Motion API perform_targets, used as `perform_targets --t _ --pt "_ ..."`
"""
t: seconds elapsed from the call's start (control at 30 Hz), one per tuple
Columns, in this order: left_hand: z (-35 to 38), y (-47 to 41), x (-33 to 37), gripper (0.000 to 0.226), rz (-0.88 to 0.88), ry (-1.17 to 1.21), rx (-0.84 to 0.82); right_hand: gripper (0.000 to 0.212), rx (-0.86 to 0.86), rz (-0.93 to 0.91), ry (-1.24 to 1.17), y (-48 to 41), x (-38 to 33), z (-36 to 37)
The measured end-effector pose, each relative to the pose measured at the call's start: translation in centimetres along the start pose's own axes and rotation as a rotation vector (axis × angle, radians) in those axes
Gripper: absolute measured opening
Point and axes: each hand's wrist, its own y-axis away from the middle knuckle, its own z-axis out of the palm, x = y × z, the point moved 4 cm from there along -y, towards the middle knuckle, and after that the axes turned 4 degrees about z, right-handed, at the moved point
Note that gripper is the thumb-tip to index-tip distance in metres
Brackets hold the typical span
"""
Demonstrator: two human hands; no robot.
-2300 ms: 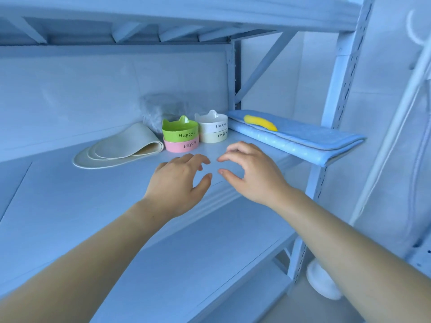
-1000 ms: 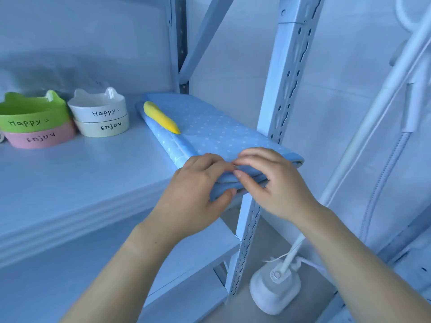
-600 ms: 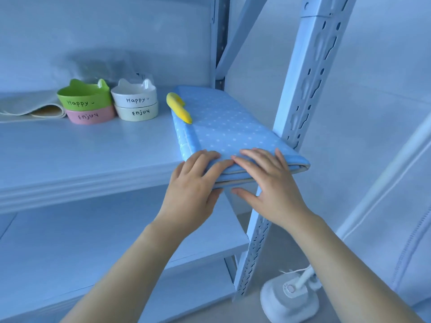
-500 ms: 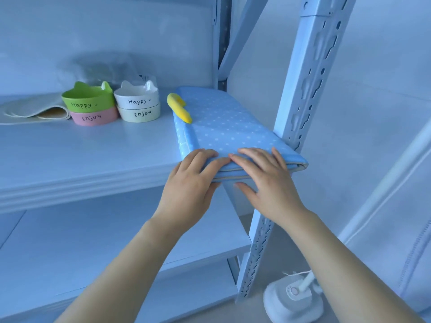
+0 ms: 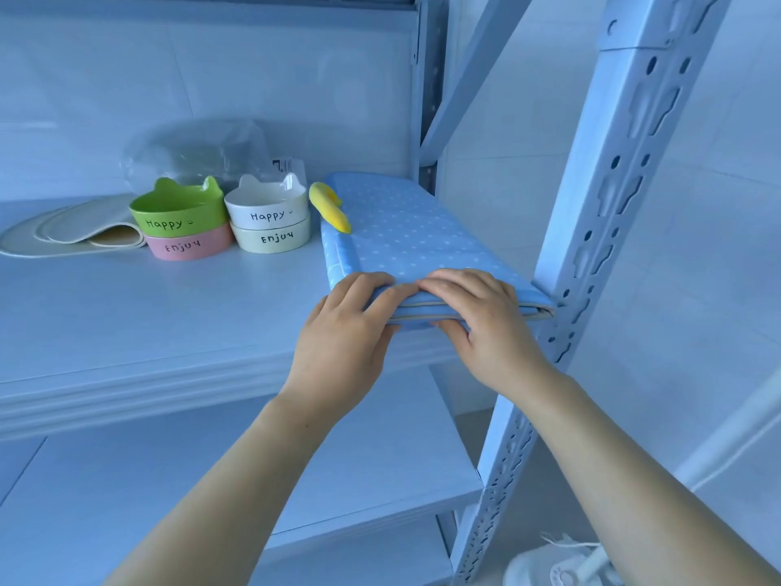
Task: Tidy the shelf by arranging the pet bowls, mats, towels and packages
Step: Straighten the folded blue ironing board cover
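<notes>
- white metal shelf (image 5: 169, 315) against a pale tiled wall; perforated front post (image 5: 613, 205) at its right end; lower board (image 5: 296, 480) beneath; a white round base (image 5: 549, 564) on the floor by the post.
- bowls, four, cat-eared, in two stacks of two toward the back edge: green bowl (image 5: 177, 209) on pink bowl (image 5: 190, 245), white bowl (image 5: 266, 205) on cream bowl (image 5: 272, 238). stacks just beside each other.
- pale round mats (image 5: 63, 234), stacked, left of the bowls; three edges show, exact count unsure.
- clear plastic package (image 5: 190, 150), one, behind the bowls at the back edge.
- blue dotted towel (image 5: 414, 230), one, folded, at the shelf's right end; near right corner touches the post. one yellow piece (image 5: 329, 207) lies on its far left part.
- left hand (image 5: 342, 336): pinches the towel's near edge, fingers on top, thumb under.
- right hand (image 5: 486, 323): same pinch, just beside the left; fingertips of both nearly meet.
</notes>
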Motion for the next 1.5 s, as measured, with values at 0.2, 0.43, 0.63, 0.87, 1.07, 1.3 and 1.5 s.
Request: perform_targets --t 0.2,0.43,0.63,0.87,1.07,1.3,1.5 --pt "1.3 -2.3 -3.0 0.049 -0.017 -0.001 -0.074 0.045 -0.057 0.0 -0.051 -3.0 1.6 1.9" --pt "3.3 -4.6 -6.1 0.043 -0.067 0.077 -0.24 0.052 -0.176 0.08 -0.162 -5.6 3.5 3.6" --pt "4.5 -6.9 -8.3 0.035 -0.013 0.051 -0.278 0.056 -0.292 0.114 -0.053 -7.6 3.9 5.3" --pt "6.6 -8.5 -11.8 0.055 0.048 -0.12 -0.358 0.055 -0.491 0.153 0.087 -10.7 4.7 8.2" --pt "6.7 -8.5 -12.7 0.062 0.079 -0.119 -0.257 0.055 -0.453 0.145 0.046 -11.2 5.2 8.6" --pt "5.7 -8.4 -12.6 0.059 0.125 -0.115 -0.204 0.06 -0.233 0.109 -0.08 -11.0 5.2 7.1" --pt "4.8 -8.1 -11.4 0.045 0.211 -0.202 -0.153 0.042 -0.179 0.098 0.061 -10.2 5.7 6.2"
